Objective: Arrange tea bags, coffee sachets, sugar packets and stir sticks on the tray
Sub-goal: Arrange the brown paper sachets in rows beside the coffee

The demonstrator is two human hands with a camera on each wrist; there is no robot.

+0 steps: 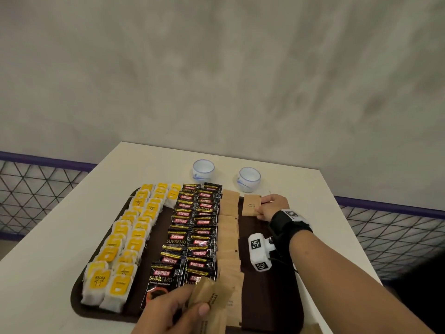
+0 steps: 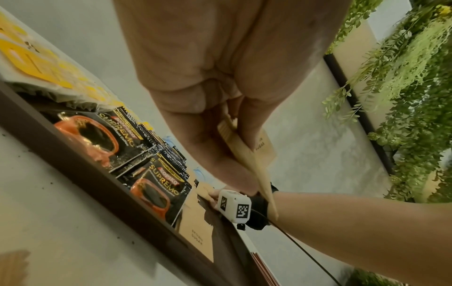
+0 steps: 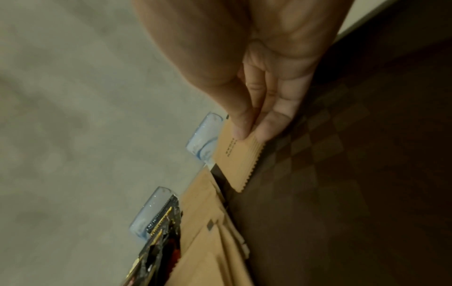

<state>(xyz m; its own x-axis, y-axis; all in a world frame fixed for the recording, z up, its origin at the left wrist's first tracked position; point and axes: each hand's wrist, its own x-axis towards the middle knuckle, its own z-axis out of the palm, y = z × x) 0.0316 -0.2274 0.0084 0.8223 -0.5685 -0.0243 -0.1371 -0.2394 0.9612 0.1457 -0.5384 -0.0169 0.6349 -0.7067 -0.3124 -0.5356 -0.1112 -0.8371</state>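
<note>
Head view: right hand [image 1: 272,206] pinching light, limp brown sugar packet [image 1: 251,205] by edge; left hand [image 1: 168,312] clutching spare packets [image 1: 212,297].

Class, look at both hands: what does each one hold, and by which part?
The right hand pinches one brown sugar packet by its right edge, at the tray's far end. The left hand grips a bunch of sugar packets by their near ends.

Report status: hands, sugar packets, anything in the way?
Left hand grips spare sugar packets. Right hand pinches one sugar packet at tray far end. Nothing blocking.
</note>
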